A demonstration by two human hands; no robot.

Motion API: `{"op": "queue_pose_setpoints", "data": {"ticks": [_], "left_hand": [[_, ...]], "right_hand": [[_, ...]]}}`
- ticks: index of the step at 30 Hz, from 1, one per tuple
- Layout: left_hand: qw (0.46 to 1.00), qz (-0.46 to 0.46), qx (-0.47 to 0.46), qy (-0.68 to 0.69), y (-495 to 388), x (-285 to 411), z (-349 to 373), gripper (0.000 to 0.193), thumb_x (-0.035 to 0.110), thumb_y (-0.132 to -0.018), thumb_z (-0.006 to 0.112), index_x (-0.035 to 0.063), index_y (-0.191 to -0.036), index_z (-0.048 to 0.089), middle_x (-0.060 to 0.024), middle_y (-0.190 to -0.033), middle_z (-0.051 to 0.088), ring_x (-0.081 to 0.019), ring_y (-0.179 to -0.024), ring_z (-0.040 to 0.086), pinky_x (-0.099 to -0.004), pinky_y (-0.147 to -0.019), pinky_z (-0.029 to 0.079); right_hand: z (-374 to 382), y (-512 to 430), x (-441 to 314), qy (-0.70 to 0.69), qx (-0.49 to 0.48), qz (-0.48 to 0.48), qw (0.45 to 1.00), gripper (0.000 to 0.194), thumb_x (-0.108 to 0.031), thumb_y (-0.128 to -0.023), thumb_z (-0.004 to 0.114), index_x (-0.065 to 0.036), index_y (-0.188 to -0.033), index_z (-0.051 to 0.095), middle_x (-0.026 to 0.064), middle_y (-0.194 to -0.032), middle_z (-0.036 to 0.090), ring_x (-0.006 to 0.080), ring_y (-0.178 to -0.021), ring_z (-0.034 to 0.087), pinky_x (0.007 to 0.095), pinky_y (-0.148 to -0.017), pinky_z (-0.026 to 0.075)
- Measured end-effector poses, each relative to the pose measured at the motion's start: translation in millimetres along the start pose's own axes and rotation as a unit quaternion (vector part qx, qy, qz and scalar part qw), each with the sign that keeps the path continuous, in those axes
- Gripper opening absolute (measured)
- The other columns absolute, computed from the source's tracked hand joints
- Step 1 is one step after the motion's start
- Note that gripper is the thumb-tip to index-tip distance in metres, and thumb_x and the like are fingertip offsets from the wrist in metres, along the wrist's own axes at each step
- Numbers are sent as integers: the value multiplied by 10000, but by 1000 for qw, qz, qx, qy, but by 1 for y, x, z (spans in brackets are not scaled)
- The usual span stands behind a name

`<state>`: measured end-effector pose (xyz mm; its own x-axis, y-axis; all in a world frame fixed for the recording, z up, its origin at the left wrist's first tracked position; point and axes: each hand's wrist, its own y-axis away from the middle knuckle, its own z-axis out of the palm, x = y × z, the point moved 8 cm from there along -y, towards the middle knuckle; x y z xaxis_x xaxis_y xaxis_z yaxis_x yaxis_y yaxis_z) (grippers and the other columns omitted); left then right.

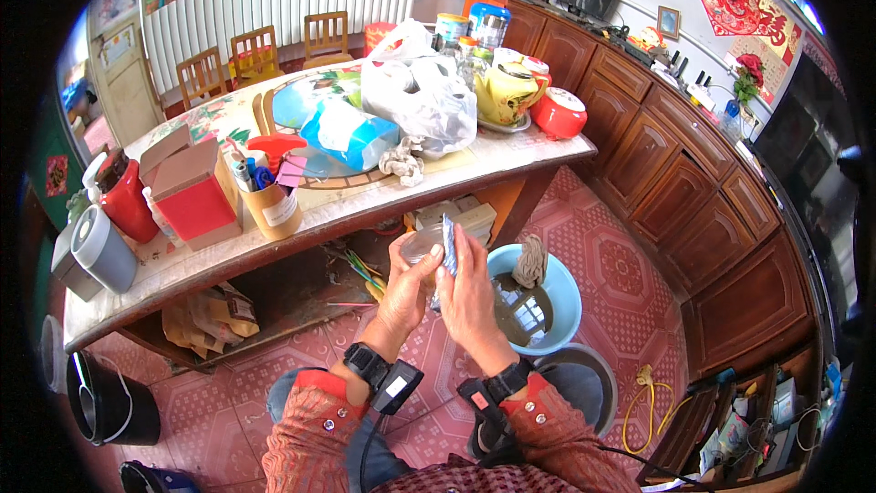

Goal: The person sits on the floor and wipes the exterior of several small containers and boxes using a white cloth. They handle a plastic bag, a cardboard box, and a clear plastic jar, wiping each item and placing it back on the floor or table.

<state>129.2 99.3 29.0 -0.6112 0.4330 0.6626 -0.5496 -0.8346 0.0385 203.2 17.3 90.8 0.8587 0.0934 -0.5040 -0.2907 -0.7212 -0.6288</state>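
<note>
My left hand [408,287] grips a clear jar or cup [420,242], tilted, its far end pointing away from me. Against the jar's right side, my right hand [472,301] presses a folded blue-grey cloth [449,245] with its fingers straight. Most of the jar is hidden behind my fingers, and so is the lower part of the cloth. Both hands are in the air in front of the long table's edge. Just right of them, on the floor, stands a light blue basin [573,294] of murky water, with a grey-brown rag [532,261] over its far rim.
On the table [328,209] are a white plastic bag [438,103], a blue-and-white pack [349,137], a crumpled rag [404,161], a yellow teapot [506,92], a pen holder [277,212] and red boxes [195,192]. A grey basin [606,383] and black bucket [130,404] stand on the floor.
</note>
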Motion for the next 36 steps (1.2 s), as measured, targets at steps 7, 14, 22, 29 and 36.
{"op": "queue_pose_setpoints", "data": {"ticks": [7, 14, 22, 29, 36], "left_hand": [[993, -73, -87, -10, 9, -1, 8, 649, 201, -882, 773, 159, -1393, 375, -105, -1345, 508, -266, -1253, 503, -445, -1044, 424], [998, -25, 9, 63, -8, 1, -6, 680, 189, -880, 776, 121, -1395, 337, -113, -1312, 520, -261, -1216, 529, -457, -1028, 456], [998, -27, -62, -5, 0, 7, 2, 697, 180, -870, 774, 51, -1416, 362, -107, -1329, 518, -252, -1250, 497, -437, -1067, 409], [998, -30, -54, 10, -4, 8, -2, 647, 235, -901, 746, 72, -1401, 370, -116, -1321, 533, -256, -1220, 532, -452, -1003, 477], [999, 1, -43, -17, -10, 10, -5, 689, 209, -887, 760, 81, -1418, 340, -116, -1321, 525, -268, -1219, 533, -480, -1022, 462]], "right_hand": [[9, -20, 66, -434, -125, 262, 853, 426, -324, -1059, 451, 12, -1299, 556, 115, -1204, 646, 152, -1073, 593, 306, -935, 460], [10, 18, -6, 22, -77, -7, 997, 714, -127, -930, 558, 14, -1538, 211, 269, -1540, 253, 445, -1408, 314, 467, -1173, 282], [15, 13, 71, -451, -4, 316, 835, 360, -278, -1051, 474, 15, -1220, 598, 77, -1018, 673, 177, -865, 622, 282, -837, 489], [16, 28, 51, -343, -81, 268, 897, 538, -219, -1020, 540, -12, -1484, 365, 95, -1314, 563, 170, -1167, 562, 279, -995, 438], [27, 39, 56, -452, -49, 318, 832, 498, -244, -1037, 509, -11, -1461, 392, 117, -1318, 559, 201, -1153, 580, 316, -995, 459]]}}
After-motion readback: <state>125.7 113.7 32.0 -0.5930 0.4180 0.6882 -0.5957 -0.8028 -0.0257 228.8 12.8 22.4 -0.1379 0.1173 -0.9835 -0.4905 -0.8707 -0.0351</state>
